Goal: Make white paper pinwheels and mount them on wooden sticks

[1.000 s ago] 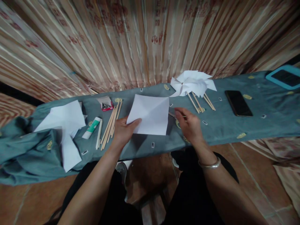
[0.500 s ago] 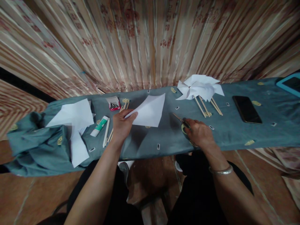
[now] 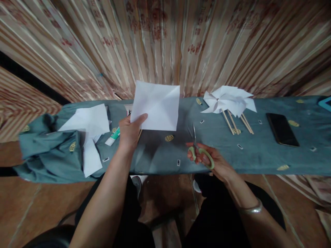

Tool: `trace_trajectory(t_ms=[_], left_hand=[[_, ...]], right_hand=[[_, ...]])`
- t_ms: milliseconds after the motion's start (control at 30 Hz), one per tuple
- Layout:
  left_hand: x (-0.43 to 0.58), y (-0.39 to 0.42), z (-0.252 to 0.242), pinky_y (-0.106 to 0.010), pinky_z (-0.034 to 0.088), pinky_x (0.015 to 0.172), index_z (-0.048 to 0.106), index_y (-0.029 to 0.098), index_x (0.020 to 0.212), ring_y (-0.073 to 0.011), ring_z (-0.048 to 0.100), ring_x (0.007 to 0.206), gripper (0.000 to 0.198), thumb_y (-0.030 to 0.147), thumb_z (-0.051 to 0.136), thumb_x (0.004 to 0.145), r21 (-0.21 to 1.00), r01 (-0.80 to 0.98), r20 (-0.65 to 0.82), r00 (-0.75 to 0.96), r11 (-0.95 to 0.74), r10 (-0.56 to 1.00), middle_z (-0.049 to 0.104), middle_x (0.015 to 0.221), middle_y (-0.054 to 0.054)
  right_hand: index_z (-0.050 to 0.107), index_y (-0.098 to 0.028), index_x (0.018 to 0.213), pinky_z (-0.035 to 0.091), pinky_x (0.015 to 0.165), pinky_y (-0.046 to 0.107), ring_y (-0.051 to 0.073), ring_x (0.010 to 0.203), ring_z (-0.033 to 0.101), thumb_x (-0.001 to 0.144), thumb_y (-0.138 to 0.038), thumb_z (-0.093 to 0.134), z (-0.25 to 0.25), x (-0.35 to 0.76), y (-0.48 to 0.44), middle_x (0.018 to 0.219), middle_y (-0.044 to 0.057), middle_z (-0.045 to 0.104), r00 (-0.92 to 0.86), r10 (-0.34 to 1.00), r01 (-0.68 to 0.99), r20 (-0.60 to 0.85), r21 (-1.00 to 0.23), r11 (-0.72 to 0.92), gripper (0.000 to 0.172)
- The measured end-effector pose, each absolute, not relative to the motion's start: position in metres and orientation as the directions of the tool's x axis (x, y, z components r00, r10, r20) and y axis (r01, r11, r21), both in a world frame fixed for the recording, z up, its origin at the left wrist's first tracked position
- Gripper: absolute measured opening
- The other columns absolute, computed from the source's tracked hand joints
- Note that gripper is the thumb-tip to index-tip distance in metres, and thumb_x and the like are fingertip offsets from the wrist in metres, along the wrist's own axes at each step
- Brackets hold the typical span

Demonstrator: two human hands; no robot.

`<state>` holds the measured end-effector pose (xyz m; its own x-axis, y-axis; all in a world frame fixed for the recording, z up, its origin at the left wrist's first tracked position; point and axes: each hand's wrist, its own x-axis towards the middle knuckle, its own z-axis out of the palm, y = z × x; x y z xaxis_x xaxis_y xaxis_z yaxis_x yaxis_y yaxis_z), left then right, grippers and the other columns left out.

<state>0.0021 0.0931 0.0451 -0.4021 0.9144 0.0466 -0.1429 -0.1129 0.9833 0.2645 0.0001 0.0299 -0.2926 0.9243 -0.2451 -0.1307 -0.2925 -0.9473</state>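
Observation:
My left hand (image 3: 130,132) is closed on the lower left corner of a square sheet of white paper (image 3: 160,108), with the thumb on top. Faint diagonal creases cross the sheet, which is raised above the cloth. In my right hand (image 3: 214,160) lies a pair of scissors (image 3: 200,151) with pale green handles, its blades slightly apart and pointing away from me. Partly covered by the left hand and the sheet are a green and white glue tube (image 3: 113,136) and some wooden sticks (image 3: 140,135).
White paper pinwheels (image 3: 227,100) on sticks lie at the back right, beside a dark phone (image 3: 282,129). Loose white paper (image 3: 93,120) rests on the left by bunched cloth (image 3: 49,155). A blue-edged device (image 3: 326,103) shows at the far right. A striped curtain (image 3: 165,44) hangs behind.
The paper has been raised and turned to face me, now covering most of the small pin box. My right hand has rolled palm up, and the scissors now point away from me.

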Motion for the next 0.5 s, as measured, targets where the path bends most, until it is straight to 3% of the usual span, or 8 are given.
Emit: trace_trajectory(t_ms=[267, 500], left_hand=[[0.008, 0.087, 0.043, -0.033, 0.059, 0.074, 0.074, 0.017, 0.076, -0.0201, 0.070, 0.074, 0.023, 0.026, 0.082, 0.057, 0.978, -0.204, -0.017, -0.287, -0.044, 0.958, 0.075, 0.079, -0.002], [0.018, 0.083, 0.042, -0.030, 0.057, 0.064, 0.073, 0.015, 0.071, -0.0170, 0.066, 0.064, 0.021, 0.027, 0.081, 0.056, 0.978, -0.200, 0.004, -0.264, -0.059, 0.965, 0.071, 0.070, -0.002]], right_hand=[[0.070, -0.019, 0.118, 0.055, 0.068, 0.030, 0.016, 0.073, 0.061, 0.072, -0.050, 0.079, 0.027, 0.255, -0.001, 0.080, 0.002, 0.066, -0.440, 0.880, 0.022, -0.176, -0.982, -0.186, 0.056], [0.068, -0.016, 0.118, 0.051, 0.064, 0.028, 0.012, 0.066, 0.053, 0.075, -0.046, 0.077, 0.024, 0.255, 0.001, 0.076, 0.000, 0.061, -0.457, 0.861, 0.042, -0.223, -0.972, -0.230, 0.054]])
